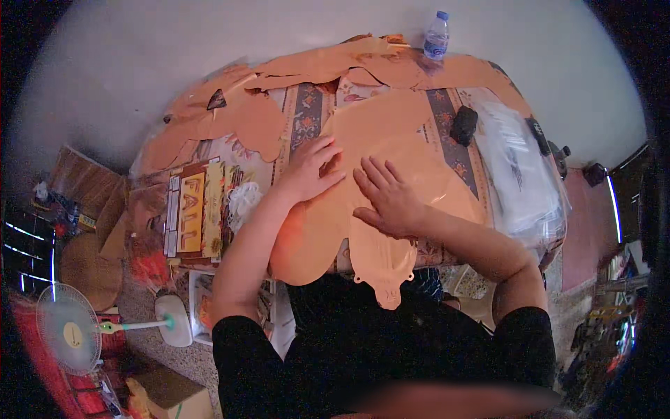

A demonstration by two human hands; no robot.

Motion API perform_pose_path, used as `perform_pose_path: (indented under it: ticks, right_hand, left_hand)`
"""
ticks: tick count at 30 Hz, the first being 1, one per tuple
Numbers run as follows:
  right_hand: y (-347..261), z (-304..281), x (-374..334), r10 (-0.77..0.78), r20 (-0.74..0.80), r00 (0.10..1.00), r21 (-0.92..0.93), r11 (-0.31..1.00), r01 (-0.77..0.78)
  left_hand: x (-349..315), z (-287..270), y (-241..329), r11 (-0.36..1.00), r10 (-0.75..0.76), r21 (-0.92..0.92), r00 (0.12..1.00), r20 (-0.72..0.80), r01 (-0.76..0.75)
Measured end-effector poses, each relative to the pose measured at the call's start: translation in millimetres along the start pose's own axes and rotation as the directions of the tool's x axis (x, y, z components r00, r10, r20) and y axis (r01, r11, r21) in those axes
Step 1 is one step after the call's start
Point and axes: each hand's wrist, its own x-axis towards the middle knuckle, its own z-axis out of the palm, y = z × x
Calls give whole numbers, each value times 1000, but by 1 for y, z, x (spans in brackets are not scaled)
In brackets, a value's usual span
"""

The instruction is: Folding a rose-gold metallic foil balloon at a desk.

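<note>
A large flat orange sheet, smooth and slightly shiny like a deflated foil balloon, lies on the table in front of me. It has rounded lobes, and a narrow tab with small holed ears hangs over the near edge. My right hand rests on its middle, palm down with fingers spread. To the left, my left hand is over the sheet, its fingers loosely bent and apart from the thumb. Neither hand grips anything. Whether the left fingertips touch the sheet is unclear.
More orange sheets lie along the far and left edges. A water bottle stands at the back. Clear plastic bags and a black bundle are right; a yellow lettered pack and white string left. A fan stands lower left.
</note>
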Motion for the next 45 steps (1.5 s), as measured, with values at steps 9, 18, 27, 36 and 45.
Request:
perform_pose_path:
  ticks: [9,18,27,36,45]
  right_hand:
    - [2,6,1,-7,-20,1000,-22,1000,7]
    - [20,6,21,-8,59,998,55,998,5]
    - [5,7,14,36,-6,999,1,999,-36]
    - [-2,6,9,21,3,1000,-23,1000,-20]
    - [-2,1,11,35,35,999,28,999,-36]
  left_hand:
    - [22,8,7,996,-18,82,1000,10,17]
    - [37,16,-17,992,-14,125,999,41,9]
    - [34,7,-9,996,-19,87,999,49,14]
    - [32,7,-15,1000,-14,-4,1000,-13,14]
    - [34,11,-6,995,71,74,997,-35,-69]
